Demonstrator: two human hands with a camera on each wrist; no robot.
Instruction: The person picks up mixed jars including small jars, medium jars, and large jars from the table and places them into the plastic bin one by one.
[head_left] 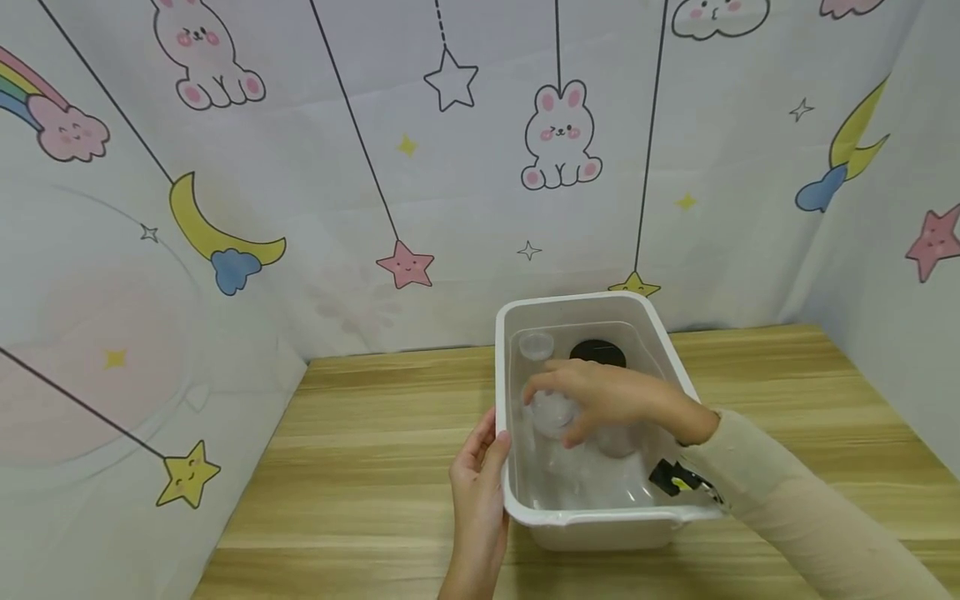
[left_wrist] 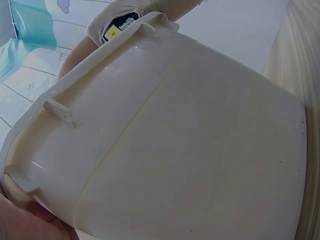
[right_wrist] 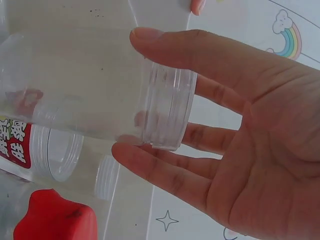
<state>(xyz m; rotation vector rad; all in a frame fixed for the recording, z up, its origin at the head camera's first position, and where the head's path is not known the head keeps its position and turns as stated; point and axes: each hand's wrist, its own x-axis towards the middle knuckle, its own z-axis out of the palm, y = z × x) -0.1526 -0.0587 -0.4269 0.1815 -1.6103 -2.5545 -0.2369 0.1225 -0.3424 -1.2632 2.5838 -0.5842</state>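
Observation:
A white plastic bin (head_left: 651, 310) stands on the wooden table. My left hand (head_left: 480, 492) grips its left rim, thumb over the edge; the left wrist view shows the bin's outer wall (left_wrist: 200, 130) close up. My right hand (head_left: 611, 396) reaches down inside the bin. In the right wrist view its thumb and fingers curve around the ribbed top end of a clear plastic jar (right_wrist: 75, 85). Beside that jar are an open-mouthed jar (right_wrist: 57, 155) with a red label and a red object (right_wrist: 55, 215) of unclear kind.
Deeper in the bin are a round black thing (head_left: 597, 352) and a small clear round container (head_left: 536, 346) near the far wall. The wooden table (head_left: 360, 475) extends on both sides of the bin. A printed cloth backdrop (head_left: 465, 200) hangs behind.

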